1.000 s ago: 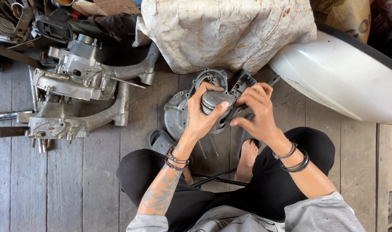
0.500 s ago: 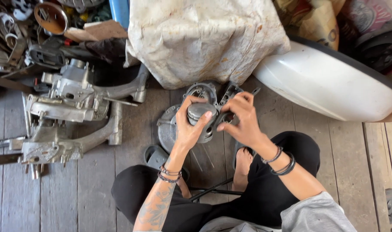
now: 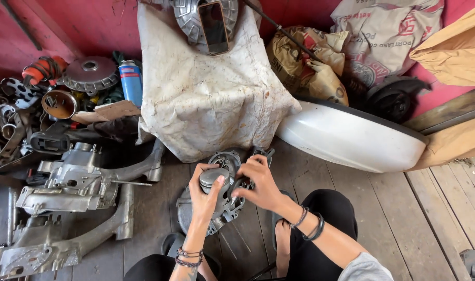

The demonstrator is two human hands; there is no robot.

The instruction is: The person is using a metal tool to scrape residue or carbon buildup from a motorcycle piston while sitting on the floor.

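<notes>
At lower centre of the frame, your left hand [image 3: 205, 195] has a holding grip around a round metal piston [image 3: 211, 178], while your right hand [image 3: 260, 183] pinches the grey engine casing [image 3: 222, 200] beneath it, on the wooden floor [image 3: 404, 218].

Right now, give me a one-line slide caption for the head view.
Seated on a plank floor, left hand and right hand grip a round metal engine part beside a white fender.

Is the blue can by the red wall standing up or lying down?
Standing up. The blue cylindrical spray can stands on its end, its top toward the red wall, among metal parts.
</notes>
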